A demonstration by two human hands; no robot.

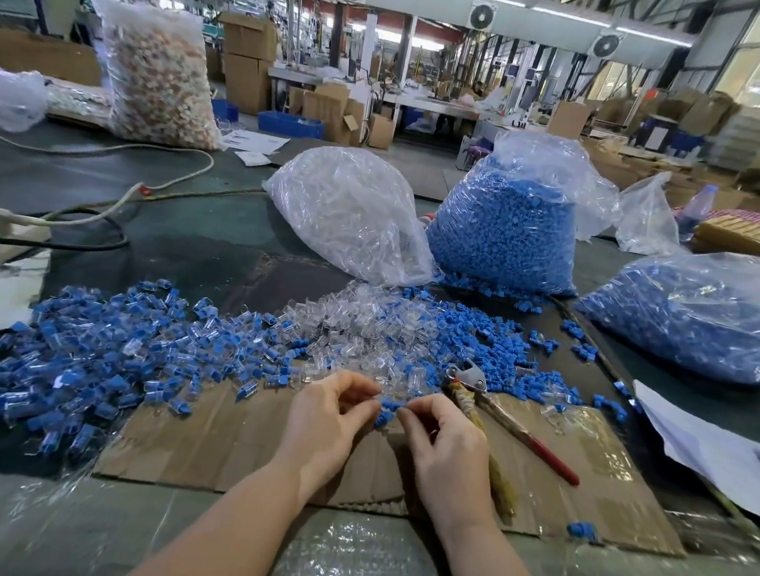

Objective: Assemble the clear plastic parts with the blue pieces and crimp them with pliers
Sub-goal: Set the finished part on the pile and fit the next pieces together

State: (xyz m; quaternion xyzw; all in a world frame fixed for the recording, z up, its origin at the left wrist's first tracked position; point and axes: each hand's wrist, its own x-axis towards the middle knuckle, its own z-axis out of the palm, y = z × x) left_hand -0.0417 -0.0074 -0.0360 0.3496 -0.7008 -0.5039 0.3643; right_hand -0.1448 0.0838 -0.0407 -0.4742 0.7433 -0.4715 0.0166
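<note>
No legible text — bags, boxes, papers all unreadable.

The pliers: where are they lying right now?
In the head view the pliers lie untouched on the cardboard sheet, just right of the right hand, jaws toward the clear parts pile.

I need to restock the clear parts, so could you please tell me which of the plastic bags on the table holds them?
The leftmost of the three bags ahead, the clear-parts bag. Its contents look colourless, while the two bags to its right are full of blue pieces.
</note>
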